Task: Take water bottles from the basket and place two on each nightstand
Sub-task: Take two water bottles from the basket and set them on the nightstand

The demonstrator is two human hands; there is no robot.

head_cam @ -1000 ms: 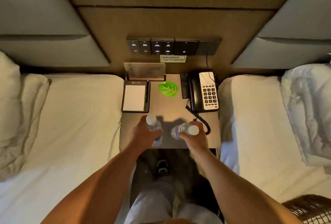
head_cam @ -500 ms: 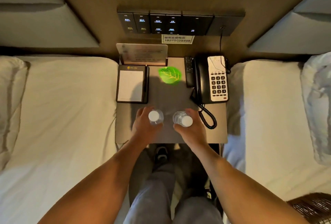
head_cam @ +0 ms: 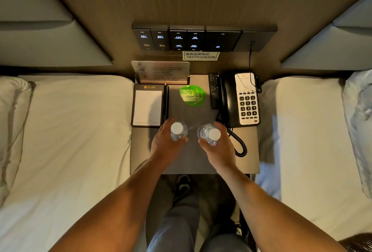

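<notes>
You are looking at a dim, warm-toned room where light falls from above, so your arms cast a soft shadow across the tabletop (head_cam: 247, 163) and onto the notepad (head_cam: 148, 106). The bed sheets on the left (head_cam: 76, 131) and right (head_cam: 306, 131) are brightest, the floor between them dark. Wide-angle distortion bends the headboard panels at the far corners, and the switch panel's (head_cam: 187, 38) lit labels are too soft to read.
</notes>
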